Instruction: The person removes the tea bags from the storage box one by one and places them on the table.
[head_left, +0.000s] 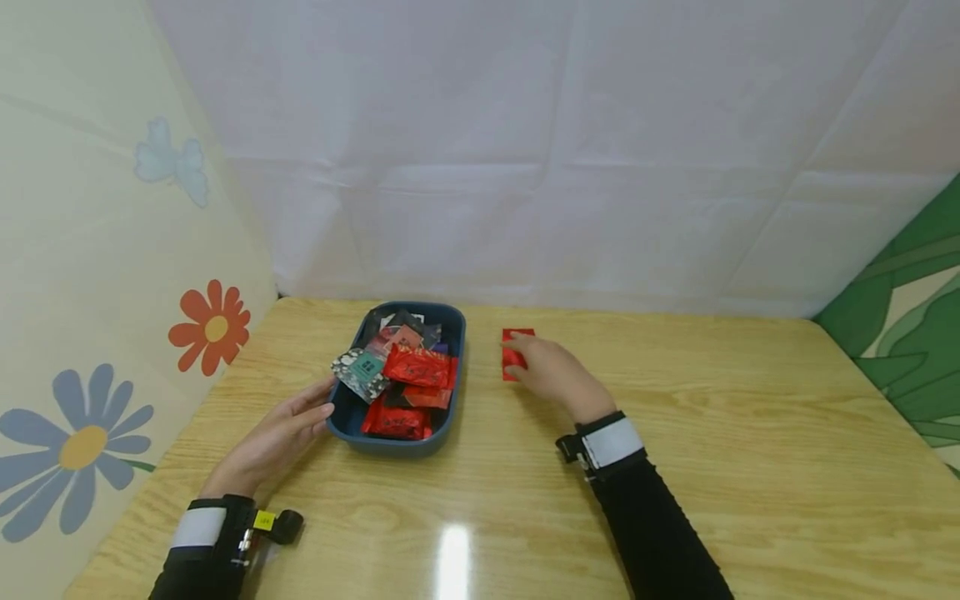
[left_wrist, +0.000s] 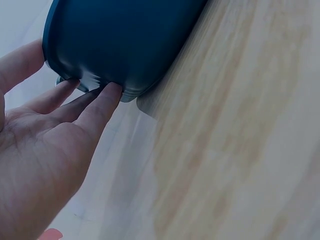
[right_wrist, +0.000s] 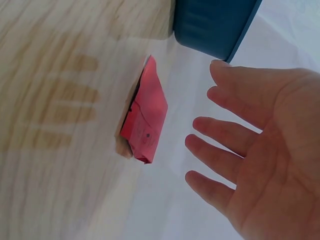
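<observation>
A dark blue plastic basket [head_left: 397, 447] stands on the table, filled with several small packets. Red shiny packets [head_left: 417, 367] lie on top, beside a patterned black-and-white sachet with a green label [head_left: 362, 372] that leans over the left rim. My left hand [head_left: 281, 429] touches the basket's left side, its fingertips against the outer wall in the left wrist view. One flat red packet [right_wrist: 147, 112] lies alone on the table right of the basket. Over it hovers my right hand [head_left: 558, 375], fingers extended and apart from the packet in the right wrist view.
The light wooden table [head_left: 750, 442] spreads out to the right and front. A white cloth [head_left: 562, 150] hangs along its back edge. Panels with painted flowers [head_left: 82, 450] on the left and green leaves [head_left: 900, 333] on the right flank it.
</observation>
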